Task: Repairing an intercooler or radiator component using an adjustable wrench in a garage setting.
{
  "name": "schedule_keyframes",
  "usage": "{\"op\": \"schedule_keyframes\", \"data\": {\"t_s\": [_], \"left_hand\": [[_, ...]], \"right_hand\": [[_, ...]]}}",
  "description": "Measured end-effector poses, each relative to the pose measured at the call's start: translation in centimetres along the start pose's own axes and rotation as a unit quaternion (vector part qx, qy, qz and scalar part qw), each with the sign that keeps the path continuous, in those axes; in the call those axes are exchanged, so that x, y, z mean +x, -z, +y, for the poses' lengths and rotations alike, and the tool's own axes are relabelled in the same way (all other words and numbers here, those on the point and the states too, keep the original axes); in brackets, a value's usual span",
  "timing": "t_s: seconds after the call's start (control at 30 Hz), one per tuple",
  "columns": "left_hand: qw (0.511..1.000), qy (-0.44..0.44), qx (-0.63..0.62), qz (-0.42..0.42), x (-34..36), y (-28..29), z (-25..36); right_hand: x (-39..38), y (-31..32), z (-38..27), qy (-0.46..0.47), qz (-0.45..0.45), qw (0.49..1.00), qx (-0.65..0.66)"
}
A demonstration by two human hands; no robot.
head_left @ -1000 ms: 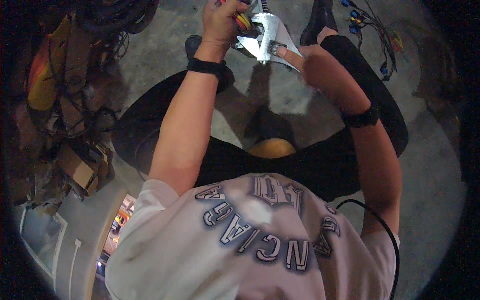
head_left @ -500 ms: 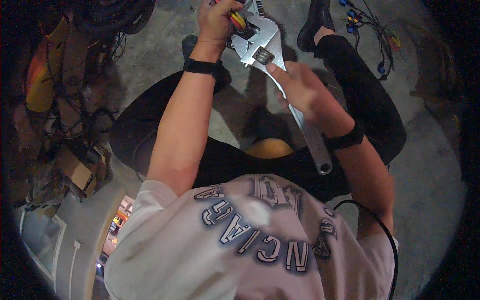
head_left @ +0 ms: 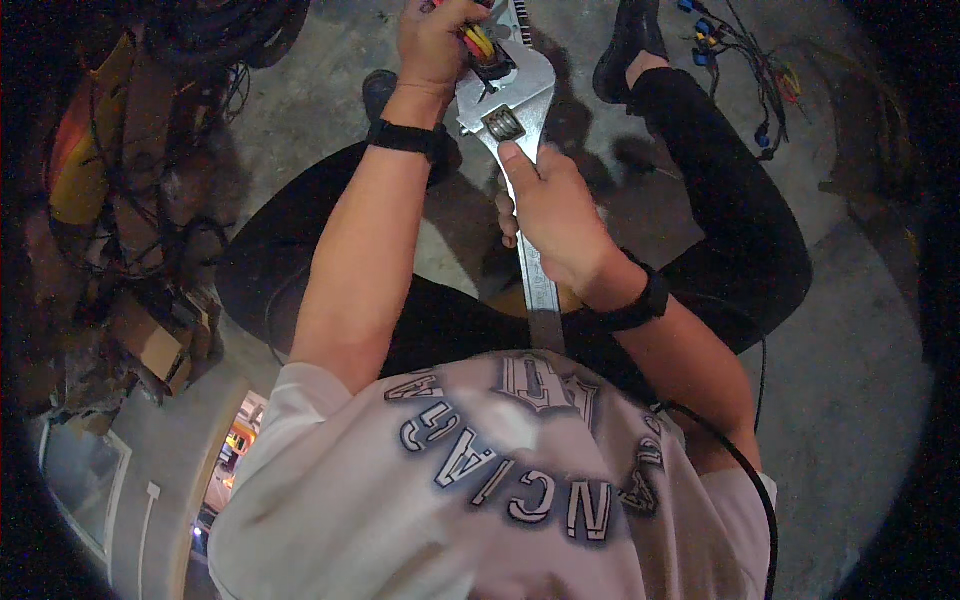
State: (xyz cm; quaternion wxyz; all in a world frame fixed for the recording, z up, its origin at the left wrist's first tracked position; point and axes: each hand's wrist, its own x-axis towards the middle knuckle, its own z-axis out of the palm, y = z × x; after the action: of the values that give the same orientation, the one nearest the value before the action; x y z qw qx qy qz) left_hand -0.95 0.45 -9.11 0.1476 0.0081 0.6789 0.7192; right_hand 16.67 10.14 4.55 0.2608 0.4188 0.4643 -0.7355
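Note:
My left hand (head_left: 428, 45) is closed around a bundle with red and yellow wires (head_left: 477, 42) at the top of the view, beside a dark fitting. My right hand (head_left: 548, 215) is wrapped round the handle of a large silver adjustable wrench (head_left: 520, 85), thumb just below its knurled adjusting wheel. The wrench's head is up against the dark fitting by my left hand; whether its jaws grip it I cannot tell. Behind the head a narrow metal piece with ridges (head_left: 521, 22) shows, partly hidden.
I sit on the concrete floor (head_left: 300, 95) with legs bent. At right lie cables with blue connectors (head_left: 708, 40). At left are coiled dark hoses (head_left: 235, 30), a tangle of cables, a yellow-orange object (head_left: 85, 150) and cardboard pieces (head_left: 150, 340).
My right hand has moved leftward along with the wrench, whose handle has swung from slanting right to nearly upright in the view. My left hand stays in much the same place.

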Motion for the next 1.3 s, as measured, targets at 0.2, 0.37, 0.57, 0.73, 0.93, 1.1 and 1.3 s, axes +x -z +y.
{"op": "schedule_keyframes", "data": {"t_s": [0.2, 0.37, 0.57, 0.73, 0.93, 1.1, 1.3], "left_hand": [[0.998, 0.005, 0.053, -0.018, 0.1, -1.0, 1.3], [0.998, 0.004, -0.054, 0.02, -0.1, -0.7, 1.1], [0.993, 0.074, -0.087, 0.01, -0.5, -0.5, 0.8], [0.989, 0.071, -0.132, -0.009, 0.8, -0.4, 1.1], [0.978, 0.109, -0.179, -0.018, 3.4, 3.0, 0.3], [0.984, 0.133, -0.106, -0.051, 3.3, 3.5, 1.2], [0.979, 0.143, -0.091, -0.113, 4.5, 3.0, -0.2]], "right_hand": [[-0.6, 1.3, -1.1, 0.022, 0.01, 0.999, -0.042], [-0.7, 1.6, -1.0, 0.038, -0.011, 0.997, -0.069], [-1.8, 1.7, -2.5, 0.014, -0.004, 0.995, -0.096], [-2.3, 3.7, -4.8, 0.006, -0.053, 0.974, -0.222], [-3.2, 5.6, -7.4, 0.007, -0.014, 0.947, -0.321], [-1.7, 6.5, -12.4, 0.025, 0.012, 0.891, -0.452], [2.7, 8.3, -15.4, 0.065, -0.111, 0.88, -0.457]]}}
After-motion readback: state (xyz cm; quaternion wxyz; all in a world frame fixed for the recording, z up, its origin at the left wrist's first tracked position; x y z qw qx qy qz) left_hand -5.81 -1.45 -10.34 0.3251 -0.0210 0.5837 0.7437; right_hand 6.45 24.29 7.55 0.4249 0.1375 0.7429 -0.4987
